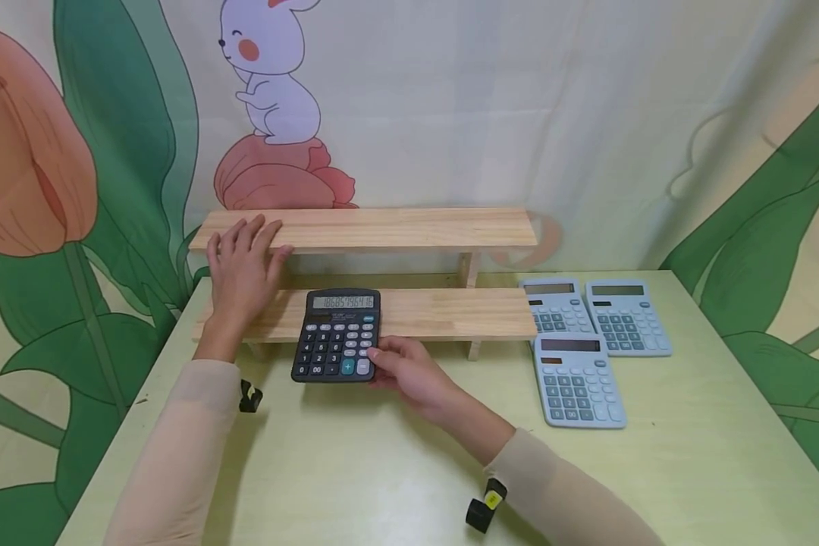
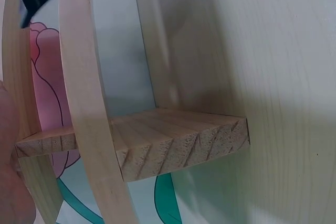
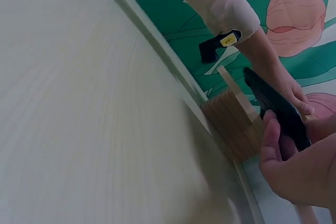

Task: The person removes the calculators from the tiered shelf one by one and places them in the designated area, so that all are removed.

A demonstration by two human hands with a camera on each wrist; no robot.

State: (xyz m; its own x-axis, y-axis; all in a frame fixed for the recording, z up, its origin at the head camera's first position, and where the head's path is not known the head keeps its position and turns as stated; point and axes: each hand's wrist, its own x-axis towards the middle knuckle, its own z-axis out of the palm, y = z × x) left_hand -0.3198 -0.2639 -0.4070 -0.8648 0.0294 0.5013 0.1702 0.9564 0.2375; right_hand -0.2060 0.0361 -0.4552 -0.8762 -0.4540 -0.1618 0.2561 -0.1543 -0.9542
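Note:
My right hand point(image 1: 409, 371) pinches a black calculator point(image 1: 337, 334) by its lower right corner, thumb on top. The calculator faces up with digits on its display, and in the head view it overlaps the lower board point(image 1: 450, 312) of a two-step wooden rack. In the right wrist view the fingers point(image 3: 271, 142) lie under the dark calculator point(image 3: 275, 103). On the left end of the rack's upper board point(image 1: 396, 227) rests my left hand point(image 1: 246, 269), fingers extended over the top. Only a sliver of that hand point(image 2: 13, 182) appears in the left wrist view.
Three light blue calculators lie on the table at the rack's right: one behind point(image 1: 553, 292) partly overlapped, one farther right point(image 1: 629, 318), one in front point(image 1: 580, 383). A printed curtain point(image 1: 437, 106) hangs behind the pale table point(image 1: 355, 470).

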